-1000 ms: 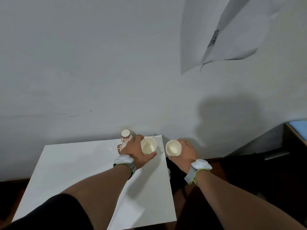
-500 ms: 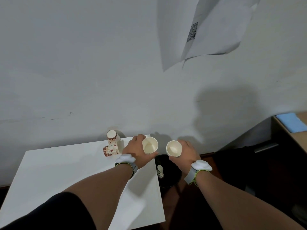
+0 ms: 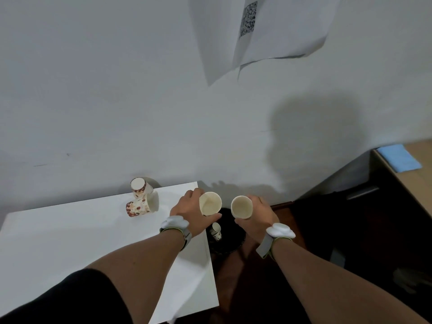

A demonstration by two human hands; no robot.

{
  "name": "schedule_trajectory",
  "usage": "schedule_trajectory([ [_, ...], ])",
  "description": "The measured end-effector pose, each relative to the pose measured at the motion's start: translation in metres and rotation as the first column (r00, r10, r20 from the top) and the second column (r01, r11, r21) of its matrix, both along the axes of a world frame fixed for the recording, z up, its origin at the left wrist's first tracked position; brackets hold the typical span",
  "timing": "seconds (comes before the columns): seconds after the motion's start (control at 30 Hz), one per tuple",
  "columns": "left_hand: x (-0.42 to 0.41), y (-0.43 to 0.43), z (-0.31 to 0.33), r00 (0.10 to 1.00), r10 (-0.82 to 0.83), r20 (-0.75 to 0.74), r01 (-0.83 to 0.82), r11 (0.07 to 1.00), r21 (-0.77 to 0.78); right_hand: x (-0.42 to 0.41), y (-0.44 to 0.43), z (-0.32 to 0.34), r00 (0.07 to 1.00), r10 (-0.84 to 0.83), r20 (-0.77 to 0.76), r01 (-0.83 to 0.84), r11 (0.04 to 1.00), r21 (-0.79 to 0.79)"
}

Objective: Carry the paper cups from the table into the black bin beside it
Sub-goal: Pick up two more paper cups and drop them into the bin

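My left hand (image 3: 190, 213) grips a paper cup (image 3: 210, 203), its mouth facing me, over the right edge of the white table (image 3: 70, 235). My right hand (image 3: 258, 215) grips a second paper cup (image 3: 242, 206) above the black bin (image 3: 230, 245), which stands on the floor just right of the table. One patterned cup (image 3: 216, 231) lies inside the bin. Two more patterned cups remain at the table's back edge: one upside down (image 3: 138, 187), one on its side (image 3: 140, 206) in front of it.
A grey wall rises directly behind the table, with sheets of paper (image 3: 257, 33) hanging on it. A wooden desk (image 3: 411, 183) with a blue cloth (image 3: 398, 157) stands at the right. Dark floor lies between bin and desk.
Both hands, each holding its cup, have shifted right relative to the table. The bin has come into view beneath them. The cups on the table have not moved.
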State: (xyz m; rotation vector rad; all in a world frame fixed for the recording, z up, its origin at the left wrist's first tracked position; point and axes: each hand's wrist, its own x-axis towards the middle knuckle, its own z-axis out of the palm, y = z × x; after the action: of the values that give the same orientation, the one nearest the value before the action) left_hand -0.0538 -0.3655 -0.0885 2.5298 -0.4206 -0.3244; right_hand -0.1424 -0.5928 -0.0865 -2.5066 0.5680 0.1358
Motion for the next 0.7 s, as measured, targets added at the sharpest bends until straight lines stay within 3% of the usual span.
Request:
schedule_trajectory([
  [0.27, -0.003, -0.018, -0.028, 0.999, -0.015, 0.039, 0.015, 1.000, -0.011, -0.011, -0.011, -0.017, 0.999, -0.018, -0.034, 0.018, 1.000, 0.002],
  [0.7, -0.001, -0.041, -0.051, 0.995, -0.090, -0.041, 0.088, 0.995, -0.041, -0.019, -0.028, -0.042, 0.997, -0.016, -0.073, 0.019, 0.999, 0.044],
])
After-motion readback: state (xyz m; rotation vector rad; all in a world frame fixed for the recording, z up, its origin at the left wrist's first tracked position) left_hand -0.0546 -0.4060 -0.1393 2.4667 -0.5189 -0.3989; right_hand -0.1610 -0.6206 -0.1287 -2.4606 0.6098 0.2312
